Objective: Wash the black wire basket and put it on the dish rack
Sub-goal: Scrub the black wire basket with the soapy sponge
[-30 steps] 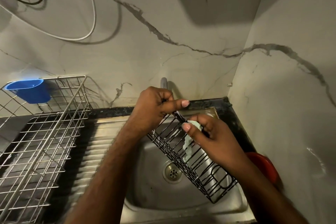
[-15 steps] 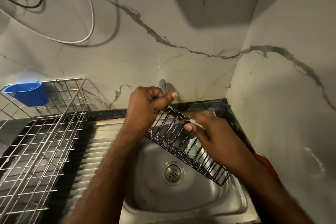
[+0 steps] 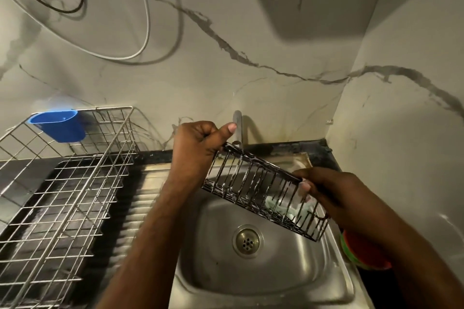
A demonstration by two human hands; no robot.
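The black wire basket (image 3: 253,183) hangs tilted over the steel sink (image 3: 251,276), soapy along its wires. My left hand (image 3: 198,148) grips its upper left end just below the tap (image 3: 237,125). My right hand (image 3: 326,188) pinches a pale green sponge (image 3: 286,206) against the basket's top rail near its right end. The sponge shows through the wires inside the basket. The silver dish rack (image 3: 62,195) stands on the drainboard to the left.
A blue plastic cup holder (image 3: 59,125) hangs on the rack's back rim. A red and green round object (image 3: 361,253) sits at the sink's right edge under my right forearm. Marble walls close in behind and on the right. Cables hang on the wall above.
The basket has turned from lying flatter to standing on its side, and its left end rose toward the tap. My right hand slid the sponge rightward along the top rail.
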